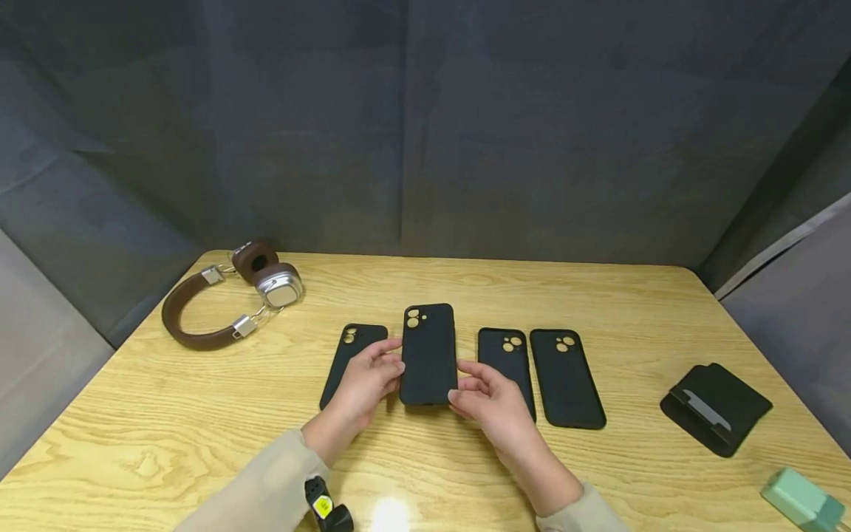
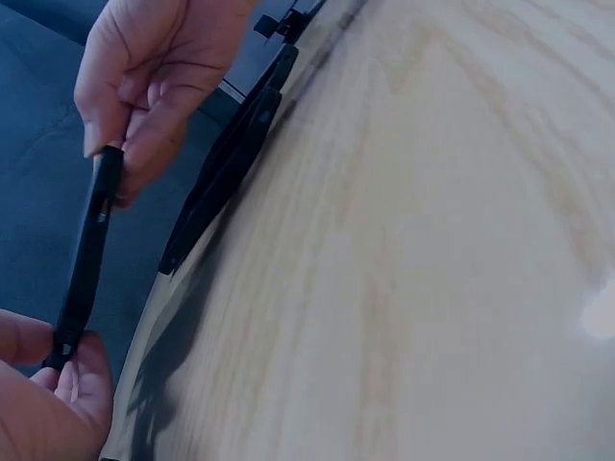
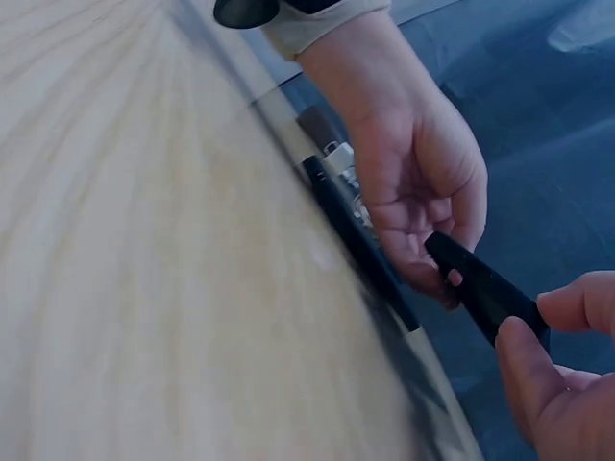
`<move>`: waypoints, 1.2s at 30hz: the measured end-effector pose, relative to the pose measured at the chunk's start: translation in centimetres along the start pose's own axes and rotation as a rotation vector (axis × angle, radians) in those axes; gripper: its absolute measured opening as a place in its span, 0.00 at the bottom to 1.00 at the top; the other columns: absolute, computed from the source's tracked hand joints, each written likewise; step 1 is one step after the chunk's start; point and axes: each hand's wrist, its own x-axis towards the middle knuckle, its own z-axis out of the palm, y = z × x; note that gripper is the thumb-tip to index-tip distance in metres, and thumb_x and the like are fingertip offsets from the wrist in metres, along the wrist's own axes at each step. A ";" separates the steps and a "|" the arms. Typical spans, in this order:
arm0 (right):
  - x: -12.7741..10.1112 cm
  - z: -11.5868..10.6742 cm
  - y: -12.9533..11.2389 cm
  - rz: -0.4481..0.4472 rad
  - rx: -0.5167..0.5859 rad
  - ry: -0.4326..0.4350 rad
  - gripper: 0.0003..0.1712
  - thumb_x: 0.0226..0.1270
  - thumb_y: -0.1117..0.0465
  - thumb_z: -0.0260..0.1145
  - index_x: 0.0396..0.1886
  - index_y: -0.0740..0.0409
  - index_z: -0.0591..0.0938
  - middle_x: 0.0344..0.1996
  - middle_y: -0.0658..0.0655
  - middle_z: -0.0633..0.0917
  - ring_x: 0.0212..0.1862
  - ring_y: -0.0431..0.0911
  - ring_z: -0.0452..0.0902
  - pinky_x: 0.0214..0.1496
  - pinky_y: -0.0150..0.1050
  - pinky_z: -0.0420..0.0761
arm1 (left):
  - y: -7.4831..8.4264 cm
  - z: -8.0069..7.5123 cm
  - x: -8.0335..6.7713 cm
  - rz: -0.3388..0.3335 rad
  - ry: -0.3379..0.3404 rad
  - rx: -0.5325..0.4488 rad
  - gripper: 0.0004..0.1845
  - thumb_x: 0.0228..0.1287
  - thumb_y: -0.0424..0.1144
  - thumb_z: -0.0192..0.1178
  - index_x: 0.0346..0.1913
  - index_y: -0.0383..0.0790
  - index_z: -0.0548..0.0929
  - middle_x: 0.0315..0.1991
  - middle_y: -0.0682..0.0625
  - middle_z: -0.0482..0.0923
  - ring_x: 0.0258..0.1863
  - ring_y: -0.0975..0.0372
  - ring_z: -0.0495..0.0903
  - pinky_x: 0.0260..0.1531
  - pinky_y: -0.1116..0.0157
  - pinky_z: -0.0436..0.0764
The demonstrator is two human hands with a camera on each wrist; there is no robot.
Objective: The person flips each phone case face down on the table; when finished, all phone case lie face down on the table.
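- Well, the raised phone case (image 1: pixel 428 362) is at the middle of the frame, clear of the wooden table (image 1: pixel 532 288), with its camera holes at the upper left.
- The left hand (image 1: pixel 366 377) has it by one long edge, fingers bent and gap closed to the case's thickness; the left wrist view shows thumb and fingers pinching it.
- The right hand (image 1: pixel 492 406) pinches it near the lower right corner, thumb in front, fingers partly curled.
- Three similar black cases lie on the wood: the leftmost case (image 1: pixel 342 362) partly behind the left hand, the third case (image 1: pixel 508 362) partly behind the right, and the rightmost case (image 1: pixel 568 380) just beside that one.
- As for progress, I'd call it partway: three are down in a loose row, while the one in hand is not yet put down. The right pair have their holes at the upper right, so they look turned over compared with the other two.
- Brown headphones (image 1: pixel 279 287) at the left and a black card wallet (image 1: pixel 728 406) at the right look untouched.
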 end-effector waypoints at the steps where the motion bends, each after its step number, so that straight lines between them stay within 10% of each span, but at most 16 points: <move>1: 0.0 -0.1 0.2 0.004 -0.012 -0.001 0.27 0.55 0.73 0.63 0.58 0.65 0.73 0.36 0.59 0.76 0.35 0.43 0.76 0.44 0.38 0.81 | -0.1 0.0 0.0 0.008 0.005 0.020 0.22 0.63 0.27 0.51 0.62 0.35 0.69 0.47 0.41 0.73 0.40 0.61 0.75 0.43 0.63 0.77; 36: 0.2 0.4 0.8 -0.018 -0.561 -0.065 0.34 0.48 0.65 0.72 0.57 0.70 0.73 0.30 0.54 0.78 0.30 0.42 0.74 0.32 0.37 0.75 | 0.7 0.7 -0.1 0.005 -0.036 0.666 0.26 0.58 0.29 0.60 0.61 0.29 0.70 0.48 0.41 0.75 0.52 0.51 0.73 0.50 0.55 0.75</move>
